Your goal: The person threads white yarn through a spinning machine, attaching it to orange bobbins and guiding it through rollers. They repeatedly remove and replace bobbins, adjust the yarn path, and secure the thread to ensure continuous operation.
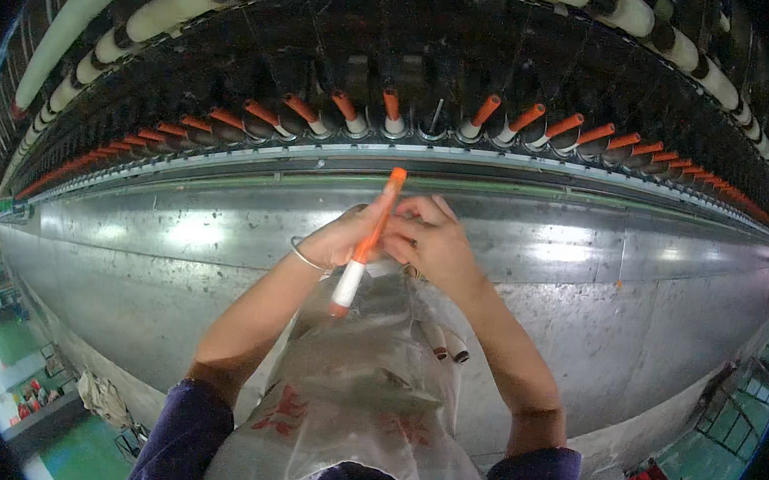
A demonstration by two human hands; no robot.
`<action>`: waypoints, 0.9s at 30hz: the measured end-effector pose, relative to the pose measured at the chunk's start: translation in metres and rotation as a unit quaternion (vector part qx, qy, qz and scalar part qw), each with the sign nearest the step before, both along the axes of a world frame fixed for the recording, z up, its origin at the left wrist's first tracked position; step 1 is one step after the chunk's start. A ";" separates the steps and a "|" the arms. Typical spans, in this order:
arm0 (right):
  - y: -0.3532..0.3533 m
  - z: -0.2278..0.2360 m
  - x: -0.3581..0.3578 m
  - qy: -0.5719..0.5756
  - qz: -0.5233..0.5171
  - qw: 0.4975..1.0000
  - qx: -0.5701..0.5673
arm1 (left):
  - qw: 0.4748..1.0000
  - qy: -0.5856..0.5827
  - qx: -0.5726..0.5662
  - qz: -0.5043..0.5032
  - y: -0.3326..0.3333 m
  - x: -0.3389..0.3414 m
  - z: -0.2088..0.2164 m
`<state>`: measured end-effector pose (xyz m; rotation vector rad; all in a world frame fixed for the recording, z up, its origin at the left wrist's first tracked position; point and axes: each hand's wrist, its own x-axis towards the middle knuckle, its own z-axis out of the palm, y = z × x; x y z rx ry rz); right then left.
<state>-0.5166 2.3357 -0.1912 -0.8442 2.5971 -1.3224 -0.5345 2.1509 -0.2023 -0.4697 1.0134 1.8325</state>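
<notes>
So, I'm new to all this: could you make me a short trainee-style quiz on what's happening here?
1. Which hand holds the orange-and-white bobbin?
2. True or false: along the row of orange-topped bobbins, every spindle carries a bobbin.
3. The see-through apron bears marks in which colour: a) blue, b) red, c) green?

Key:
1. The left hand.
2. False: a bare spindle stands near the middle.
3. b) red.

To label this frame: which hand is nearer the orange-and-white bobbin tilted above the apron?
Left. The left hand holds the orange-and-white bobbin; the right hand is just to the bobbin's right, fingertips close, though contact is unclear.
</notes>
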 end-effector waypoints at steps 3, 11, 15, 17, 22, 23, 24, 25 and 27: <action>-0.014 0.011 -0.001 0.039 0.069 0.996 -0.045 | 0.988 -0.106 0.114 0.013 0.006 -0.004 -0.005; 0.009 -0.078 -0.066 0.126 -0.292 0.947 -0.047 | 0.979 0.119 -0.075 -0.147 -0.056 0.005 -0.046; 0.054 -0.124 -0.081 0.069 -0.408 0.910 0.032 | 0.780 0.265 -0.408 -0.393 -0.196 0.004 -0.056; 0.051 -0.138 -0.085 0.048 -0.371 0.919 0.124 | 0.690 0.365 -0.502 -0.373 -0.265 0.013 -0.055; 0.002 -0.153 -0.099 0.049 -0.166 0.959 0.222 | 0.907 0.130 -0.390 0.094 -0.332 0.019 -0.039; -0.003 -0.154 -0.099 0.007 -0.175 0.951 0.257 | 0.928 0.099 -0.337 0.122 -0.328 0.018 -0.034; -0.005 -0.155 -0.098 -0.003 -0.185 0.947 0.263 | 0.935 0.117 -0.301 0.145 -0.323 0.015 -0.028; -0.003 -0.156 -0.097 -0.010 -0.195 0.943 0.271 | 0.941 0.135 -0.262 0.168 -0.315 0.014 -0.025; 0.002 -0.160 -0.093 0.036 -0.248 0.950 0.186 | 0.920 0.144 -0.269 0.245 -0.302 0.013 -0.026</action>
